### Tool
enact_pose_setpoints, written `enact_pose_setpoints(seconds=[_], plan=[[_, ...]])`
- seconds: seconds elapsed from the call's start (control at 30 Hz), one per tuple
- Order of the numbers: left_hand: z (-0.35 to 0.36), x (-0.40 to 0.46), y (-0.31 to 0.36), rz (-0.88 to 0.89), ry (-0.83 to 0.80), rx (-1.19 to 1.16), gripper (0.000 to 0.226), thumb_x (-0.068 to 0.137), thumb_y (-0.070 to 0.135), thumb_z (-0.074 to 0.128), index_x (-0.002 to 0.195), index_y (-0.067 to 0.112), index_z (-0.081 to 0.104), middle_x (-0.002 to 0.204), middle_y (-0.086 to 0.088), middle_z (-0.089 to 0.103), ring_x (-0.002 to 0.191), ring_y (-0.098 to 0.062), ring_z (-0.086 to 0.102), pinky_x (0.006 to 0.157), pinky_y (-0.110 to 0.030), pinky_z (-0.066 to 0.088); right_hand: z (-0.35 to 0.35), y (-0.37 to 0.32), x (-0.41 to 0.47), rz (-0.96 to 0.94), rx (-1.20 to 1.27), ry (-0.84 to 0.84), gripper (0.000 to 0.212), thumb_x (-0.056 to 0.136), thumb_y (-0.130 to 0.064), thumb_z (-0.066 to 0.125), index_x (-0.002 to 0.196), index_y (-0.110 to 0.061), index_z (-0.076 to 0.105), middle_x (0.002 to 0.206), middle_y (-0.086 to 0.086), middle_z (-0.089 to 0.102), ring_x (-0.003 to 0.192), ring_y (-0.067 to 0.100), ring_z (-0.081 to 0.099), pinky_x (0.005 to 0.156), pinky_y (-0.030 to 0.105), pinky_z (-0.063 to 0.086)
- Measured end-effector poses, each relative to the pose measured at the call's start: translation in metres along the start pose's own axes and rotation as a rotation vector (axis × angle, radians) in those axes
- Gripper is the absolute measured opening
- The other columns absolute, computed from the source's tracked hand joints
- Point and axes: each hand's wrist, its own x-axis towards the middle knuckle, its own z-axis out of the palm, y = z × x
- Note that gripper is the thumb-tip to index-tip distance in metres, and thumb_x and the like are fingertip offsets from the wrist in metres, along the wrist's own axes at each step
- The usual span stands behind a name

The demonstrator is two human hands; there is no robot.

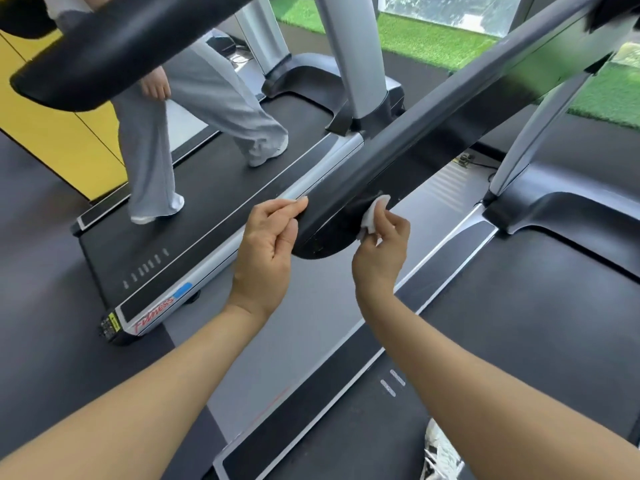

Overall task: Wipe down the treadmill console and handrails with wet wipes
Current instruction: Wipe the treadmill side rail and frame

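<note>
A long black handrail (408,147) of my treadmill runs from the upper right down to a rounded end at the frame's centre. My right hand (381,251) pinches a folded white wet wipe (375,213) and presses it against the right side of the rail near its end. My left hand (268,244) rests on the left side of the rail's end, fingertips and thumb touching its edge, with nothing in it. The console is out of view.
My treadmill's belt (519,323) fills the lower right. On the neighbouring treadmill (207,202) to the left a person in grey trousers (194,109) walks under its black handrail (114,53). Grey uprights (356,57) stand behind, green turf (433,36) beyond, a yellow wall (59,133) at left.
</note>
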Motion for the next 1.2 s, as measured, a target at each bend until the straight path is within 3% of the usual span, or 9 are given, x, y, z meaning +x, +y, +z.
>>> enact_pose_setpoints(seconds=[0.07, 0.2, 0.3, 0.43, 0.57, 0.67, 0.97, 1.13, 1.2], plan=[[-0.001, 0.000, -0.001, 0.005, -0.006, -0.008, 0.034, 0.096, 0.015, 0.040, 0.125, 0.012, 0.058, 0.115, 0.018, 0.044, 0.111, 0.009, 0.044, 0.099, -0.006, 0.030, 0.007, 0.004, -0.023, -0.064, -0.046, -0.009, 0.034, 0.098, -0.004, 0.044, 0.127, -0.018, 0.056, 0.106, -0.013, 0.043, 0.098, 0.008, 0.048, 0.075, 0.000, 0.039], [-0.002, 0.000, -0.002, 0.007, 0.000, -0.018, 0.035, 0.096, 0.016, 0.039, 0.125, 0.011, 0.058, 0.115, 0.016, 0.045, 0.111, 0.007, 0.045, 0.098, -0.007, 0.032, 0.015, 0.012, -0.069, -0.207, -0.077, -0.104, 0.054, 0.092, 0.011, 0.043, 0.123, -0.031, 0.057, 0.108, -0.016, 0.041, 0.094, 0.000, 0.048, 0.081, 0.008, 0.042], [-0.001, 0.000, -0.003, 0.014, -0.014, -0.006, 0.035, 0.096, 0.016, 0.039, 0.126, 0.011, 0.058, 0.115, 0.012, 0.046, 0.111, 0.005, 0.046, 0.099, -0.009, 0.033, 0.014, 0.015, -0.088, -0.233, -0.093, -0.177, 0.052, 0.090, 0.014, 0.044, 0.125, -0.021, 0.059, 0.108, -0.014, 0.042, 0.098, -0.006, 0.046, 0.086, 0.013, 0.044], [-0.004, 0.001, -0.001, 0.002, -0.043, -0.017, 0.035, 0.096, 0.015, 0.040, 0.125, 0.009, 0.058, 0.116, 0.007, 0.047, 0.111, 0.012, 0.044, 0.098, -0.004, 0.030, -0.003, 0.000, -0.093, -0.313, -0.036, -0.276, 0.049, 0.086, 0.013, 0.043, 0.123, -0.013, 0.062, 0.104, -0.013, 0.048, 0.098, -0.009, 0.046, 0.081, 0.006, 0.039], [-0.006, 0.002, -0.001, -0.032, -0.061, -0.025, 0.032, 0.097, 0.011, 0.042, 0.125, 0.012, 0.058, 0.115, 0.016, 0.045, 0.110, 0.015, 0.043, 0.097, -0.002, 0.028, -0.009, -0.025, -0.055, -0.207, 0.021, -0.059, 0.048, 0.089, 0.012, 0.044, 0.124, -0.016, 0.062, 0.098, -0.014, 0.048, 0.091, -0.010, 0.048, 0.078, 0.002, 0.037], [-0.005, 0.001, 0.000, -0.052, -0.067, -0.048, 0.031, 0.098, 0.009, 0.043, 0.125, 0.014, 0.057, 0.116, 0.016, 0.045, 0.110, 0.015, 0.043, 0.097, -0.002, 0.028, 0.000, -0.035, -0.029, -0.122, 0.073, 0.044, 0.044, 0.092, 0.006, 0.046, 0.126, -0.018, 0.060, 0.094, -0.014, 0.046, 0.089, -0.001, 0.050, 0.080, 0.002, 0.038], [-0.008, 0.002, -0.001, -0.075, -0.081, -0.064, 0.031, 0.099, 0.008, 0.043, 0.126, 0.015, 0.058, 0.115, 0.014, 0.044, 0.110, 0.013, 0.044, 0.098, -0.004, 0.030, 0.022, -0.008, -0.076, -0.089, 0.067, 0.005, 0.036, 0.087, 0.006, 0.058, 0.114, -0.016, 0.069, 0.084, -0.012, 0.047, 0.078, -0.005, 0.048, 0.069, 0.007, 0.041], [-0.008, 0.003, 0.000, -0.087, -0.090, -0.071, 0.031, 0.099, 0.007, 0.043, 0.125, 0.015, 0.058, 0.116, 0.010, 0.045, 0.108, 0.015, 0.043, 0.095, -0.002, 0.030, 0.004, -0.024, -0.085, -0.168, 0.012, -0.168, 0.037, 0.086, 0.008, 0.058, 0.110, -0.017, 0.070, 0.087, -0.007, 0.054, 0.079, -0.002, 0.050, 0.069, 0.006, 0.039], [-0.009, 0.003, 0.001, -0.098, -0.098, -0.076, 0.031, 0.099, 0.008, 0.044, 0.125, 0.017, 0.058, 0.116, 0.011, 0.046, 0.108, 0.016, 0.044, 0.094, -0.001, 0.030, 0.001, -0.037, -0.074, -0.155, 0.047, -0.092, 0.038, 0.087, 0.005, 0.057, 0.111, -0.022, 0.068, 0.087, -0.005, 0.054, 0.077, -0.001, 0.051, 0.069, 0.007, 0.040]])
